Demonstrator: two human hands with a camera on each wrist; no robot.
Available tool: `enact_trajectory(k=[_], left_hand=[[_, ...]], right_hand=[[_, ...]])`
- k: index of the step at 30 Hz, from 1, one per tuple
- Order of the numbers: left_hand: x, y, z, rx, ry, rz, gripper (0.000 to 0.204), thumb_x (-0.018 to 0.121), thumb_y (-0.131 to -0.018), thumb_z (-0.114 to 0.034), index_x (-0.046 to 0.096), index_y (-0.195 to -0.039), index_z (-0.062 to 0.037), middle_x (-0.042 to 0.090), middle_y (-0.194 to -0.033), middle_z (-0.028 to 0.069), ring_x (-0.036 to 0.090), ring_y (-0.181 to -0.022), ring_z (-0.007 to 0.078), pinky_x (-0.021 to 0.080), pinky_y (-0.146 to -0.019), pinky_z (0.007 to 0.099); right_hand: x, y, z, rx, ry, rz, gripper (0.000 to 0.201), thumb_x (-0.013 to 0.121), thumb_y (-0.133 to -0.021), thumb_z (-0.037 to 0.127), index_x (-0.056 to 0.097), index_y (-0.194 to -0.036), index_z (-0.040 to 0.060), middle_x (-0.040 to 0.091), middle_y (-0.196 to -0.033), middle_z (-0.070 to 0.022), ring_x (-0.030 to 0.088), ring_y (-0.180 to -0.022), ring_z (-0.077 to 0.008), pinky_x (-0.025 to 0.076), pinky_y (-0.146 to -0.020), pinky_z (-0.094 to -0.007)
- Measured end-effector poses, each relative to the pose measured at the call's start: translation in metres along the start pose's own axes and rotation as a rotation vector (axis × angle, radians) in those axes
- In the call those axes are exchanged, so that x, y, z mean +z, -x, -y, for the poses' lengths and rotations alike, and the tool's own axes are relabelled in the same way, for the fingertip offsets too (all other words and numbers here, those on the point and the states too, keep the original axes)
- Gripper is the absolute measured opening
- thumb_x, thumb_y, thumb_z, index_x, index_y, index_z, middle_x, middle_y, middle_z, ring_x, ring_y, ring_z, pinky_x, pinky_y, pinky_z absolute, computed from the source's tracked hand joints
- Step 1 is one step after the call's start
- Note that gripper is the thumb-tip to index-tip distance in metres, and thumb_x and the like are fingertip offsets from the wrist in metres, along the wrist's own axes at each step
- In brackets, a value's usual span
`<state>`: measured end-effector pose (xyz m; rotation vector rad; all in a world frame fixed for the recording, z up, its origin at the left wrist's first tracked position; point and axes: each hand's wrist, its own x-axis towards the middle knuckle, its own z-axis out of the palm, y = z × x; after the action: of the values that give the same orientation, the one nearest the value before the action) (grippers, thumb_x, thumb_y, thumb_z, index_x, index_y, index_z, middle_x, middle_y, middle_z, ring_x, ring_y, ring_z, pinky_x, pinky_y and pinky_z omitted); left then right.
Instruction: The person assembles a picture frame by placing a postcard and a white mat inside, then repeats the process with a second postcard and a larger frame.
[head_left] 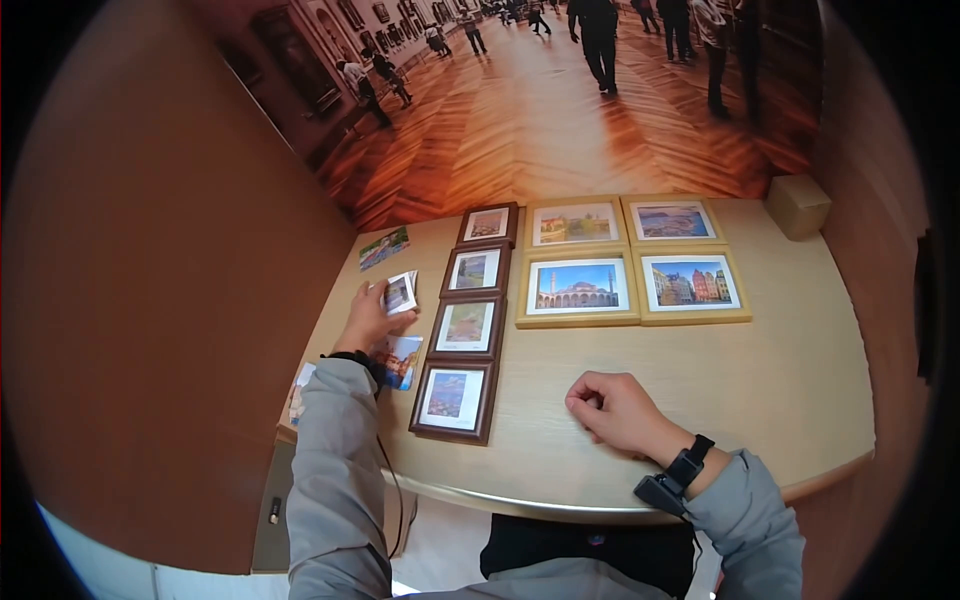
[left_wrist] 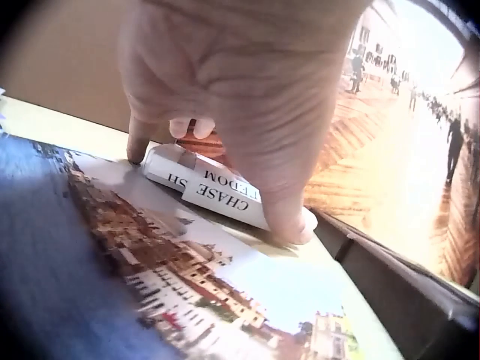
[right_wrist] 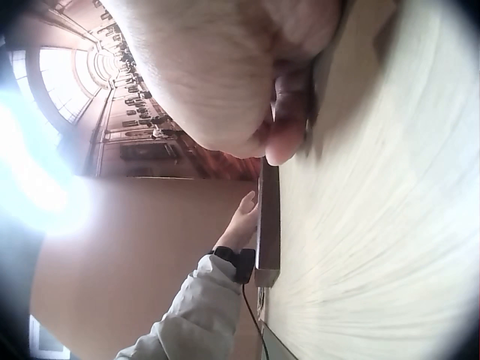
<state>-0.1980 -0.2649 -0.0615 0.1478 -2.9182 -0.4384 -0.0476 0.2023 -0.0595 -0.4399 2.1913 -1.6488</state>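
Note:
My left hand (head_left: 372, 318) grips a small stack of white-bordered picture cards (head_left: 400, 293) at the left of the table. In the left wrist view, thumb and fingers of the hand (left_wrist: 232, 120) span the cards (left_wrist: 217, 196), whose edges carry printed words. A loose city photo (head_left: 400, 362) lies just below that hand, and a landscape photo (head_left: 384, 247) lies above it. My right hand (head_left: 625, 412) rests on the table with its fingers loosely curled and nothing visible in it; the right wrist view shows this hand (right_wrist: 225, 75) close up against the surface.
Several dark brown frames (head_left: 486, 400) stand in a column right of the left hand. Several yellow frames (head_left: 633, 285) form a block beyond the right hand. A small box (head_left: 798, 207) sits at the back right corner, and another photo (head_left: 300, 392) lies at the left edge.

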Motion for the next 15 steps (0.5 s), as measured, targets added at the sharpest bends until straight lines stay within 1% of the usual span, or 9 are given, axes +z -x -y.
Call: enact_trajectory(k=[2, 4, 6, 8, 10, 11, 12, 14, 15], left_hand=[[0.002, -0.010, 0.014, 0.006, 0.043, 0.056, 0.096, 0.098, -0.066, -0.043, 0.061, -0.149, -0.0125, 0.042, -0.160, 0.0313, 0.046, -0.145, 0.0467, 0.039, -0.122, 0.0460], [0.005, -0.013, 0.022, 0.130, 0.031, -0.043, 0.090, 0.100, -0.065, -0.032, 0.064, -0.145, -0.0121, 0.046, -0.158, 0.0282, 0.048, -0.143, 0.0451, 0.041, -0.120, 0.0457], [0.003, -0.015, 0.026, 0.145, 0.003, -0.071, 0.090, 0.100, -0.064, -0.027, 0.064, -0.145, -0.0121, 0.047, -0.157, 0.0271, 0.049, -0.142, 0.0450, 0.042, -0.120, 0.0457], [0.003, -0.015, 0.026, 0.159, -0.028, -0.091, 0.091, 0.100, -0.062, -0.021, 0.063, -0.145, -0.0121, 0.048, -0.157, 0.0260, 0.049, -0.141, 0.0450, 0.043, -0.119, 0.0458], [0.002, -0.016, 0.025, 0.134, -0.037, -0.211, 0.097, 0.101, -0.059, -0.019, 0.060, -0.147, -0.0129, 0.049, -0.155, 0.0267, 0.051, -0.139, 0.0447, 0.044, -0.117, 0.0468], [0.002, -0.016, 0.025, 0.063, -0.089, -0.215, 0.109, 0.102, -0.057, -0.017, 0.051, -0.153, -0.0104, 0.048, -0.155, 0.0274, 0.051, -0.138, 0.0452, 0.046, -0.116, 0.0464], [0.002, -0.015, 0.024, 0.060, -0.088, -0.213, 0.109, 0.102, -0.057, -0.017, 0.051, -0.153, -0.0104, 0.048, -0.155, 0.0274, 0.051, -0.138, 0.0452, 0.046, -0.116, 0.0464], [-0.004, -0.014, 0.025, -0.093, 0.098, -0.135, 0.117, 0.102, -0.057, -0.016, 0.042, -0.157, -0.0051, 0.053, -0.149, 0.0276, 0.054, -0.137, 0.0422, 0.047, -0.115, 0.0444], [-0.006, -0.011, 0.024, -0.096, 0.097, -0.141, 0.117, 0.102, -0.057, -0.016, 0.042, -0.157, -0.0051, 0.053, -0.149, 0.0276, 0.054, -0.137, 0.0422, 0.047, -0.115, 0.0444]], right_hand=[[-0.001, 0.000, 0.002, 0.003, -0.007, 0.002, 0.015, 0.067, -0.103, 0.014, 0.070, -0.100, -0.0005, 0.067, -0.072, -0.0031, 0.062, -0.053, -0.0092, 0.050, -0.051, -0.0255], [-0.001, -0.001, 0.003, 0.007, -0.015, 0.009, 0.014, 0.067, -0.103, 0.013, 0.070, -0.100, 0.0002, 0.065, -0.071, -0.0010, 0.061, -0.053, -0.0071, 0.049, -0.050, -0.0239], [-0.001, -0.001, 0.000, -0.007, 0.013, 0.006, 0.016, 0.067, -0.102, 0.015, 0.071, -0.099, -0.0006, 0.069, -0.072, -0.0057, 0.065, -0.051, -0.0117, 0.051, -0.052, -0.0273], [-0.002, -0.001, 0.002, 0.000, 0.017, 0.008, 0.016, 0.067, -0.102, 0.015, 0.071, -0.099, -0.0005, 0.069, -0.072, -0.0060, 0.065, -0.051, -0.0120, 0.051, -0.052, -0.0275], [-0.001, -0.001, 0.002, 0.000, 0.019, 0.009, 0.016, 0.067, -0.102, 0.015, 0.071, -0.099, -0.0004, 0.069, -0.072, -0.0063, 0.065, -0.051, -0.0123, 0.051, -0.052, -0.0277], [-0.001, -0.002, 0.001, -0.016, 0.026, 0.003, 0.016, 0.068, -0.102, 0.015, 0.071, -0.099, -0.0004, 0.069, -0.072, -0.0063, 0.065, -0.051, -0.0125, 0.051, -0.053, -0.0279], [-0.001, -0.001, 0.000, -0.034, 0.035, -0.002, 0.016, 0.068, -0.102, 0.015, 0.071, -0.098, -0.0004, 0.069, -0.072, -0.0063, 0.065, -0.051, -0.0127, 0.052, -0.053, -0.0281], [0.000, -0.002, 0.000, -0.034, 0.038, 0.000, 0.016, 0.068, -0.101, 0.015, 0.071, -0.099, -0.0006, 0.069, -0.072, -0.0064, 0.065, -0.051, -0.0130, 0.052, -0.053, -0.0281], [0.000, -0.002, 0.000, -0.036, 0.038, -0.002, 0.016, 0.068, -0.101, 0.015, 0.071, -0.099, -0.0007, 0.070, -0.071, -0.0065, 0.066, -0.051, -0.0132, 0.052, -0.054, -0.0281]])
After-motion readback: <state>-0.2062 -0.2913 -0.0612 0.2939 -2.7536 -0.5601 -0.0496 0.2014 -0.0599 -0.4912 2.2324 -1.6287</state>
